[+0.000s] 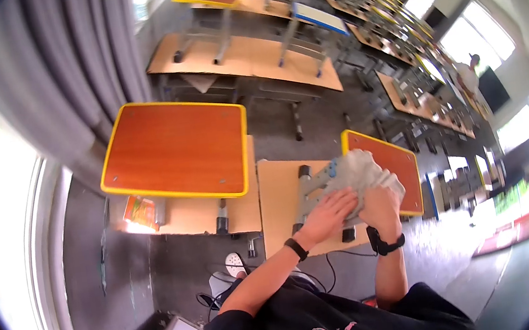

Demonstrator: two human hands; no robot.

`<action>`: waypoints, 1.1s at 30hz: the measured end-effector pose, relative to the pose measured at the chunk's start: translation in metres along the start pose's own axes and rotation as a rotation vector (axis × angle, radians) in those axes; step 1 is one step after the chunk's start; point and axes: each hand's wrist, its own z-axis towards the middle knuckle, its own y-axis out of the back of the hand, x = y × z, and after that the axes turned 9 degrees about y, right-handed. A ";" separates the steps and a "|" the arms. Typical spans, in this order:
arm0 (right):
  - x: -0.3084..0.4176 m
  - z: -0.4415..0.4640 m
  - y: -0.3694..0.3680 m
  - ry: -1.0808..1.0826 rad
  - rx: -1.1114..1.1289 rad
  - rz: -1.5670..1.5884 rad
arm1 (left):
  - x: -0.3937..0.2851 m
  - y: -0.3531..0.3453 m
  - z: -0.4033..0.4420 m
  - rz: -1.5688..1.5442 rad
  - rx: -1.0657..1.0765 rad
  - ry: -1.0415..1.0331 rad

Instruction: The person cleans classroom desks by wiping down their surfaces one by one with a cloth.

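Observation:
A crumpled light grey cloth (361, 175) lies bunched against the grey metal frame (312, 193) of an upturned stool, whose orange seat with yellow edging (402, 170) stands to the right. My left hand (332, 215) rests on the lower left of the cloth and the frame, its fingers stretched out. My right hand (381, 206) is at the cloth's lower right, its fingers wrapped into the folds and partly hidden by them. Under the frame is a light wooden desktop (274, 194).
An orange board with yellow edging (176, 150) sits on the left desk, above an orange packet (142, 211). Behind are rows of desks (244, 57) with upturned stools. A person (468, 75) stands far right. Grey curtains (57, 65) hang at left; black cables (332, 269) run near my body.

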 end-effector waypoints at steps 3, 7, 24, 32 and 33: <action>0.005 -0.006 0.003 -0.040 0.017 0.035 | 0.001 0.000 -0.002 0.021 0.025 0.008; 0.002 -0.016 -0.002 -0.048 -0.060 0.097 | 0.003 0.001 -0.002 0.023 0.024 -0.006; -0.042 -0.061 -0.043 0.282 -0.521 0.626 | -0.049 0.039 0.012 0.190 0.102 0.176; -0.069 -0.143 -0.150 0.609 -0.430 1.227 | -0.102 0.003 0.024 0.531 0.162 0.285; -0.081 -0.159 -0.163 0.629 -0.361 1.279 | -0.108 -0.005 0.029 0.556 0.209 0.300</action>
